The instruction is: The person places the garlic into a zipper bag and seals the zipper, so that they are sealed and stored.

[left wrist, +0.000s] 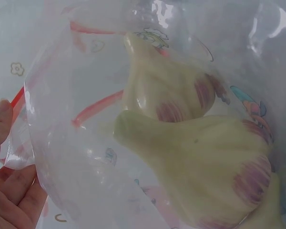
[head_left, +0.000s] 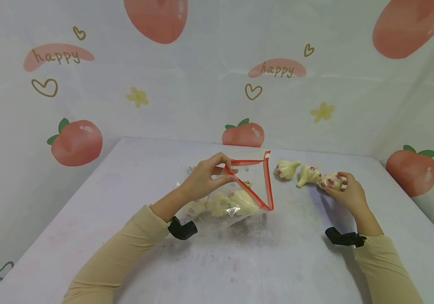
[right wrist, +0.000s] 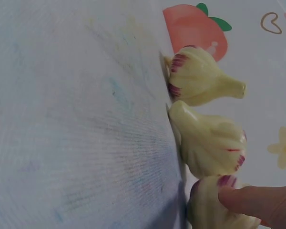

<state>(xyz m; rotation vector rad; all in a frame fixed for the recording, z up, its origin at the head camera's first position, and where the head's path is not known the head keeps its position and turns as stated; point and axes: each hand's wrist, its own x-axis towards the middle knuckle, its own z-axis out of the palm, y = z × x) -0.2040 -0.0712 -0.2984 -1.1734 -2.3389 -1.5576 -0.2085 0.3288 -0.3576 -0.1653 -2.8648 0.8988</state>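
Note:
In the head view my left hand [head_left: 203,176] pinches the red-edged rim of a clear zip bag [head_left: 268,181] and holds its mouth spread. Several garlic bulbs [head_left: 218,203] lie inside the bag; the left wrist view shows two of them [left wrist: 205,167] large through the film, with purple patches. To the right, my right hand [head_left: 349,195] holds a garlic bulb [head_left: 330,181] between thumb and fingers, low at the table. In the right wrist view only one finger shows on that bulb [right wrist: 207,207]. Beside it sit two more bulbs, a middle one [right wrist: 212,143] and a far one [right wrist: 198,76].
A pale, faintly stained table [head_left: 232,270] carries everything. Behind it hangs a white backdrop [head_left: 201,84] printed with peaches, hearts and flowers. Black wrist mounts [head_left: 182,229] are worn on both forearms.

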